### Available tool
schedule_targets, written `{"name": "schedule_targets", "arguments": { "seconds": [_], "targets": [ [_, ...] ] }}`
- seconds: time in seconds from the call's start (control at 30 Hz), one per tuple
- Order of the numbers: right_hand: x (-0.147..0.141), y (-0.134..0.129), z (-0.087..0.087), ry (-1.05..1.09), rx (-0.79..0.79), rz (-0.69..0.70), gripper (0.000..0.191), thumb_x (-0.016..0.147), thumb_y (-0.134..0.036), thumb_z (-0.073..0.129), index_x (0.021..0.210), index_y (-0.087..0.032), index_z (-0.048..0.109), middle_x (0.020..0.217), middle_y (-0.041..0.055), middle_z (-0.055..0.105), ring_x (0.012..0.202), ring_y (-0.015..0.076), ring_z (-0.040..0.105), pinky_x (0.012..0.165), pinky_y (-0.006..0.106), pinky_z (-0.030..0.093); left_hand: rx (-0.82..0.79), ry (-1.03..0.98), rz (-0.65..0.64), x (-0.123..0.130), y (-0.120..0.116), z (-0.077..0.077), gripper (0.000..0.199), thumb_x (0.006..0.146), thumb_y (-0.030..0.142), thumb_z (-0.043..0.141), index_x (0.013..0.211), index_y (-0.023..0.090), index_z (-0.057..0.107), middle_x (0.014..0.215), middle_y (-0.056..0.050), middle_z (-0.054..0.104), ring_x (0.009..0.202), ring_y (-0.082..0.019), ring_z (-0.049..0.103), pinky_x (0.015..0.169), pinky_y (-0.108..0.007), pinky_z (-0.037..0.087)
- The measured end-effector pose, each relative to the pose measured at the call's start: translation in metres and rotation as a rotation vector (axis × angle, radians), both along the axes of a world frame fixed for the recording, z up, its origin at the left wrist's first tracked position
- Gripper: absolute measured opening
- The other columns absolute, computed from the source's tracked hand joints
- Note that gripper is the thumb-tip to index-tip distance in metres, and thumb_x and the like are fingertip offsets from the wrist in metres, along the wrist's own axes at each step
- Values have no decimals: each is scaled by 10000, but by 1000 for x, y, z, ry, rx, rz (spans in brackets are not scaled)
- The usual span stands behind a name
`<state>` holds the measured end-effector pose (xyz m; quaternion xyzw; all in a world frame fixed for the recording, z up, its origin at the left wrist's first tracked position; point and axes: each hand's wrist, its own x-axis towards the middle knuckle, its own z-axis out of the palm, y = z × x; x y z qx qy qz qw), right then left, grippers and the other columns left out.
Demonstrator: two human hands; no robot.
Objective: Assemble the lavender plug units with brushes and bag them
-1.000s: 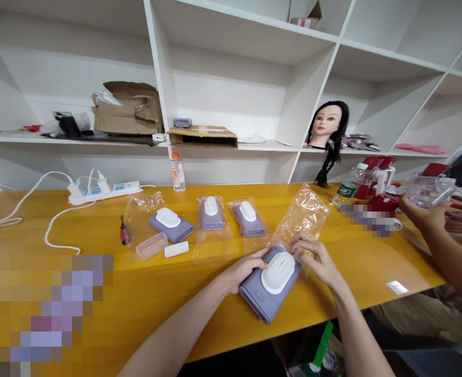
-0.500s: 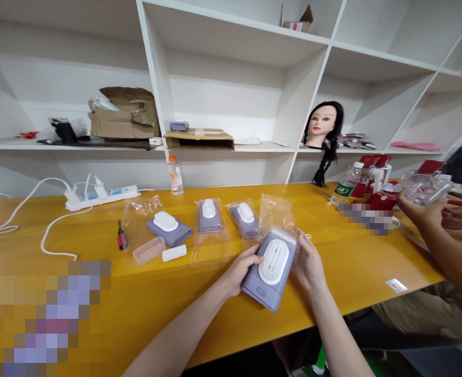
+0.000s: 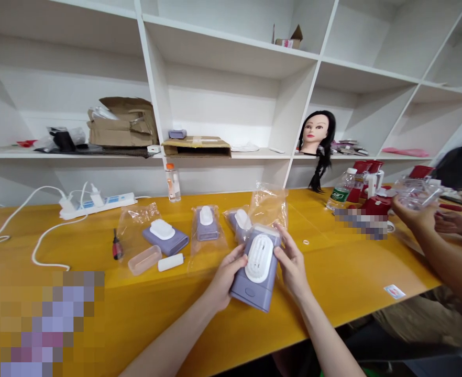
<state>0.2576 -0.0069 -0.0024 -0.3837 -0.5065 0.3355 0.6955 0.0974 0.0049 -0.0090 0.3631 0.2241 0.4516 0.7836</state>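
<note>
Both hands hold a flat purple device (image 3: 250, 299) with a white ribbed oval piece on its face, tilted above the table. My left hand (image 3: 229, 275) grips its left side, thumb near the oval. My right hand (image 3: 292, 262) closes on the upper right side, thumb on the edge and fingers up at the top. Just behind stands a clear plastic bag (image 3: 272, 201). Similar purple devices with white ovals lie beyond: one (image 3: 172, 242) at left, a bagged one (image 3: 207, 230) in the middle, another (image 3: 237, 222) partly hidden by the held one.
On the table are a clear tray (image 3: 144, 260), a small white cylinder (image 3: 171, 262), a screwdriver (image 3: 117, 246), a power strip (image 3: 105, 204) and bottles (image 3: 172, 183). At right another person's hand (image 3: 415, 212) holds a clear plastic part near red machines. White shelving (image 3: 223, 68) rises behind.
My right hand has moved from beside the device onto its right edge, thumb now on it. The device is turned slightly more upright. A small ring shows on the table at right.
</note>
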Motion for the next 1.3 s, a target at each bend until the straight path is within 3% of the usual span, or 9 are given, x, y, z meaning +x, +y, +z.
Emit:
{"name": "schedule_targets", "arguments": {
  "seconds": [0.13, 0.27, 0.37, 0.5, 0.63, 0.9, 1.13, 1.23, 1.3],
  "targets": [
    [-11, 10, 6, -330, 50, -166, 303, 756, -344, 633, 1052, -283, 652, 1334, 58, 433, 1278, 273, 328, 1003, 440, 321, -45, -34, 15, -14, 3, -1, 429, 764, 253, 601, 1186, 191, 568, 1096, -55, 658, 930, -169, 613, 774, -240, 442],
    [-23, 17, 11, -607, 253, -458, 187, 790, -295, 594, 950, -277, 689, 1403, 46, 316, 1222, 283, 377, 971, 494, 330, -63, -43, 70, -20, 7, -1, 428, 761, 237, 573, 1188, 205, 571, 1143, -32, 639, 997, -182, 593, 782, -240, 445],
    [-23, 18, 14, -788, 428, -665, 219, 778, -229, 611, 986, -271, 666, 1274, 78, 457, 1105, 267, 455, 888, 473, 386, -25, -13, 93, -23, 10, -3, 461, 750, 219, 575, 1211, 201, 555, 1137, -37, 643, 1010, -188, 590, 792, -241, 441],
    [-17, 21, 18, -1049, 492, -664, 202, 816, -155, 559, 984, -239, 634, 843, 48, 628, 835, 198, 519, 713, 350, 412, 27, 14, 83, -26, 13, -5, 494, 756, 221, 565, 1248, 197, 523, 1140, -53, 642, 1009, -200, 593, 824, -266, 434],
    [-16, 24, 23, -1219, 410, -561, 119, 860, -183, 486, 827, -200, 600, 800, 57, 598, 775, 193, 473, 654, 325, 373, 43, 70, 120, -28, 15, -5, 516, 735, 226, 580, 1247, 203, 527, 1133, -51, 647, 989, -204, 604, 831, -273, 435],
    [-30, 22, 32, -645, 190, -325, 142, 876, -233, 430, 741, -211, 465, 741, 1, 462, 697, 152, 461, 634, 287, 374, 57, 156, 204, -26, 15, -6, 528, 691, 232, 652, 1210, 235, 557, 1188, -42, 615, 1037, -219, 583, 875, -299, 434],
    [-34, 14, 24, -594, 285, -172, 126, 820, -237, 517, 707, -203, 561, 981, 52, 494, 997, 212, 479, 876, 375, 360, -14, 11, 317, -27, 22, -10, 373, 668, 274, 681, 1029, 208, 619, 1090, -32, 655, 979, -184, 601, 827, -258, 442],
    [-33, 19, 21, -321, 254, -203, 93, 798, -294, 556, 832, -227, 610, 1147, 65, 490, 1133, 243, 441, 947, 411, 328, 2, -25, 296, -28, 20, -7, 337, 673, 278, 678, 992, 195, 611, 1001, -23, 673, 890, -167, 618, 763, -240, 447],
    [-34, 24, 22, -27, 146, -211, 249, 783, -346, 579, 1016, -261, 574, 1189, 63, 504, 1110, 234, 480, 917, 400, 366, 21, -40, 259, -27, 16, -4, 312, 695, 282, 661, 988, 189, 606, 994, -27, 670, 880, -164, 616, 746, -232, 442]
  ]
}}
